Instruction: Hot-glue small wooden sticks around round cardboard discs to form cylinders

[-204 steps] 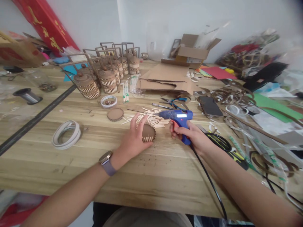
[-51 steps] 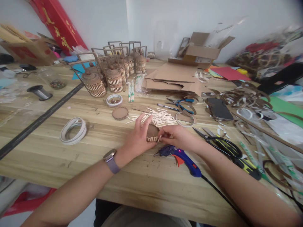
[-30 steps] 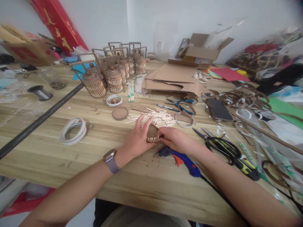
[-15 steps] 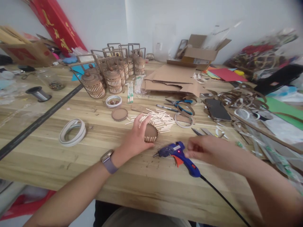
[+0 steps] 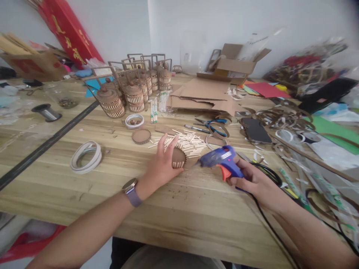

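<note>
From the head: holding disc [image 5: 178, 154] on table [image 5: 168, 215] between thumb and fingers of left hand [image 5: 160, 162], probably to steady it; gripping gun [image 5: 215, 158] in right hand [image 5: 252, 178], likely for aim; with sticks [image 5: 193, 141] just beyond disc, seemingly for reach.

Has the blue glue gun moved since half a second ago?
Yes: the glue gun shifted right and up in view against the stick pile, into the right hand.
</note>
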A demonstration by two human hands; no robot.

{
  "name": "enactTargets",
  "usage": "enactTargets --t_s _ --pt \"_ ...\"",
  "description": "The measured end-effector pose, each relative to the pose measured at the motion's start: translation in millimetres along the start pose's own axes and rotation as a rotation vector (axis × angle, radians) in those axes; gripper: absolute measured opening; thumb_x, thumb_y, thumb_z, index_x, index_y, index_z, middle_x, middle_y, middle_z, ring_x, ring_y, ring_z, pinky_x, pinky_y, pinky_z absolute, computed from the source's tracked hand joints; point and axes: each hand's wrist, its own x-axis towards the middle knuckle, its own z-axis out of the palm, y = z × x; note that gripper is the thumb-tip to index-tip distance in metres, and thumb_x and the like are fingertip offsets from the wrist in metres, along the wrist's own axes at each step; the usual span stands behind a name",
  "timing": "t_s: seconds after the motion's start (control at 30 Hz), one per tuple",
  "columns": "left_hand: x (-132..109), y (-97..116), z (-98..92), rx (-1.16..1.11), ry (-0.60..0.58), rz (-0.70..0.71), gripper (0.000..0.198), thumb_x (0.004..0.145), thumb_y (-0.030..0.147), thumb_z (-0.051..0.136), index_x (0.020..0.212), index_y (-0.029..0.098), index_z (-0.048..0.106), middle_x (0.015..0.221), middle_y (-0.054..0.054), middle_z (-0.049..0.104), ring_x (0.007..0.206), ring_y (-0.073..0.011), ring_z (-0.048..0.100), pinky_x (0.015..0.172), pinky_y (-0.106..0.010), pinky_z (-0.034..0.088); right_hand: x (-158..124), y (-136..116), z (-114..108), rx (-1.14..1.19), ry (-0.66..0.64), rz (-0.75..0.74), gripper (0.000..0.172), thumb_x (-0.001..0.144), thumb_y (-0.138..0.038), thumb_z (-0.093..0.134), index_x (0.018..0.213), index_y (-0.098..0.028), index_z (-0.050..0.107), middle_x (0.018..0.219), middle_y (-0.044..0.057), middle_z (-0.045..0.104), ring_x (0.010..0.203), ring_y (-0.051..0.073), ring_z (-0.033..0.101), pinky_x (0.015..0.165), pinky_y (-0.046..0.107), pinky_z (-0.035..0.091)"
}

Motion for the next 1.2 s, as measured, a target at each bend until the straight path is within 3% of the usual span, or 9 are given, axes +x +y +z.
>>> enactTargets --t_s 0.07,0.17,0.33,0.53,0.7,0.83,1.07,1.2 --pt "0 1 -0.1 0.009 0.000 -0.007 0.108 0.065 0.017 0.085 0.150 0.032 0.020 0.157 -0.015 0.014 0.145 -0.0443 0.026 0.105 -0.059 0.046 2 0 6 0.214 0.049 0.038 0.036 0.061 -0.039 0.081 0.086 -0.022 0.061 0.069 -0.001 0.057 0.063 0.015 0.049 0.058 0.026 0.041" --pt "0 1 0.3 0.015 0.003 -0.002 0.107 0.065 0.017 0.085 0.150 0.031 0.021 0.157 -0.016 0.015 0.145 -0.0451 0.026 0.105 -0.059 0.046 10 -3 18 0.476 -0.017 0.138 0.033 0.058 -0.037 0.084 0.079 -0.021 0.064 0.063 -0.001 0.056 0.059 0.014 0.047 0.053 0.026 0.038" --pt "0 0 1.1 -0.004 0.024 0.023 0.106 0.065 0.014 0.084 0.149 0.030 0.021 0.156 -0.017 0.017 0.144 -0.0449 0.028 0.107 -0.061 0.044 27 0 29 0.542 -0.118 0.202 0.032 0.054 -0.028 0.088 0.076 -0.019 0.067 0.066 0.000 0.060 0.057 0.011 0.046 0.049 0.023 0.035" --pt "0 0 1.4 -0.007 0.034 0.054 0.109 0.063 0.012 0.085 0.149 0.030 0.020 0.157 -0.018 0.017 0.146 -0.0431 0.025 0.110 -0.058 0.042 30 16 23 0.346 -0.075 0.145 0.045 0.061 -0.053 0.084 0.080 -0.016 0.069 0.071 0.005 0.069 0.056 0.012 0.052 0.049 0.024 0.039" --pt "0 -2 2.1 0.001 0.036 0.065 0.110 0.064 0.013 0.084 0.150 0.031 0.018 0.156 -0.017 0.017 0.147 -0.0415 0.023 0.111 -0.059 0.039 27 25 21 -0.006 -0.095 0.053 0.053 0.071 -0.070 0.069 0.065 -0.017 0.067 0.062 0.005 0.065 0.050 0.012 0.049 0.044 0.024 0.037" --pt "1 -2 2.1 0.008 0.038 0.072 0.108 0.065 0.013 0.084 0.149 0.029 0.019 0.156 -0.018 0.017 0.147 -0.0406 0.023 0.112 -0.058 0.038 22 22 26 -0.262 -0.099 -0.052 0.050 0.077 -0.067 0.062 0.065 -0.019 0.068 0.059 0.003 0.065 0.052 0.015 0.054 0.048 0.026 0.042" --pt "1 -1 2.2 0.025 0.039 0.052 0.108 0.063 0.014 0.085 0.149 0.028 0.020 0.156 -0.019 0.018 0.146 -0.0426 0.024 0.109 -0.059 0.042 17 9 37 -0.425 -0.073 -0.146 0.036 0.080 -0.052 0.055 0.065 -0.020 0.066 0.066 0.005 0.071 0.064 0.022 0.066 0.062 0.031 0.054" --pt "1 -1 2.2 0.029 0.039 0.048 0.107 0.063 0.015 0.084 0.148 0.028 0.021 0.155 -0.018 0.019 0.146 -0.0433 0.025 0.108 -0.060 0.043 17 7 39 -0.462 -0.083 -0.152 0.035 0.081 -0.050 0.053 0.080 -0.020 0.072 0.076 0.006 0.076 0.073 0.025 0.070 0.066 0.034 0.057"
